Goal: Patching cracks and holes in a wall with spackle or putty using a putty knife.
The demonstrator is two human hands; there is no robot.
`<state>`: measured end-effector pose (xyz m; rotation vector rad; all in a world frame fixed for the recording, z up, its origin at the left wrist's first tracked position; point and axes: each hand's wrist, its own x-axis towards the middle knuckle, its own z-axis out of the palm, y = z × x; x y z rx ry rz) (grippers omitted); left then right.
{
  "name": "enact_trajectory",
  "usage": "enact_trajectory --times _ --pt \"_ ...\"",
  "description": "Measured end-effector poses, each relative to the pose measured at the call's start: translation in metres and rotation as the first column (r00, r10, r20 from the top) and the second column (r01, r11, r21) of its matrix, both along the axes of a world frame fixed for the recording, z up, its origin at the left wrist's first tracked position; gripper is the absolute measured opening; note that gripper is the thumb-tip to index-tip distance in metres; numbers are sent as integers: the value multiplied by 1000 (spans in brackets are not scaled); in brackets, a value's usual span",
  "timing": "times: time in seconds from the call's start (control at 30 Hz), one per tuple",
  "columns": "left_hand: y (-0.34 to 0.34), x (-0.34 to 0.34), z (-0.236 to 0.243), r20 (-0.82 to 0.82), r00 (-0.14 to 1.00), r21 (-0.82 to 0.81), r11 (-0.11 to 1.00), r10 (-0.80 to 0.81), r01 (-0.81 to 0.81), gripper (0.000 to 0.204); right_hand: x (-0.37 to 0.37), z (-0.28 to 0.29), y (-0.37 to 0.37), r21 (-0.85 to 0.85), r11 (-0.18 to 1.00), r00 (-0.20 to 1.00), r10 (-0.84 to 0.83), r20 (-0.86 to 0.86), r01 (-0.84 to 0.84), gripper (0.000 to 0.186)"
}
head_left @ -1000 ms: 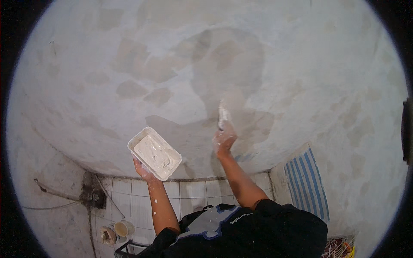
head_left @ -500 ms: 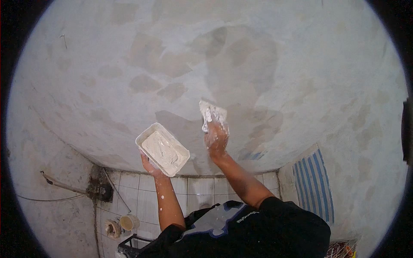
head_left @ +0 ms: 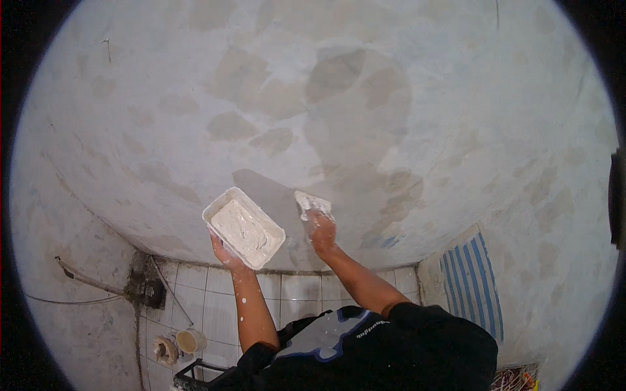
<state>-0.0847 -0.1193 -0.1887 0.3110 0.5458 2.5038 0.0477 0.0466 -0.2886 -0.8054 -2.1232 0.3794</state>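
Note:
My left hand [head_left: 225, 254] holds a white rectangular tub [head_left: 262, 212] from below, its fingers partly hidden under it. Inside the tub lies thick off-white putty [head_left: 241, 228], smeared up the sides. To the right of the tub, my right hand [head_left: 323, 231] is closed round a putty knife [head_left: 312, 198], whose blade is coated in white putty; the grip is mostly hidden by the fingers. Blade and tub are apart. Behind both stands a grey-white wall [head_left: 195, 153] with darker damp-looking patches; whether the blade touches it I cannot tell. White splashes dot my left forearm.
White floor tiles [head_left: 220, 306] run along the wall's foot. At the lower left are a beige bucket [head_left: 191, 340], a roll-like object [head_left: 165, 350], a dark frame [head_left: 195, 373] and a leaning rod [head_left: 171, 290]. A blue-striped panel [head_left: 472, 287] covers part of the right wall.
My right hand and the putty knife have come down and slightly left, level with the tub's upper part. The tub stays nearly in place in my left hand. The view has shifted slightly.

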Motion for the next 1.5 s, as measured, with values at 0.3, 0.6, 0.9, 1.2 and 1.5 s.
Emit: enact_trajectory --times 0.3,0.6,0.9,1.2,1.5 --pt "-8 7 5 -38 999 -3 1000 27 -27 59 45 50 53 168 853 823 -396 -408 494 29" --pt "1 5 9 -26 999 44 999 -22 23 58 -32 41 -14 130 991 993 -11 -114 26 23" --pt "-5 -5 3 1 974 142 964 -226 224 57 75 120 -1 -29 945 858 -308 -410 326 30" --pt "-2 -2 24 -66 961 135 952 -270 276 56 92 213 35 25 821 650 -433 -625 571 25" --pt "-3 -4 17 -67 960 197 939 -272 280 57 36 73 24 180 950 955 -218 -198 255 32"
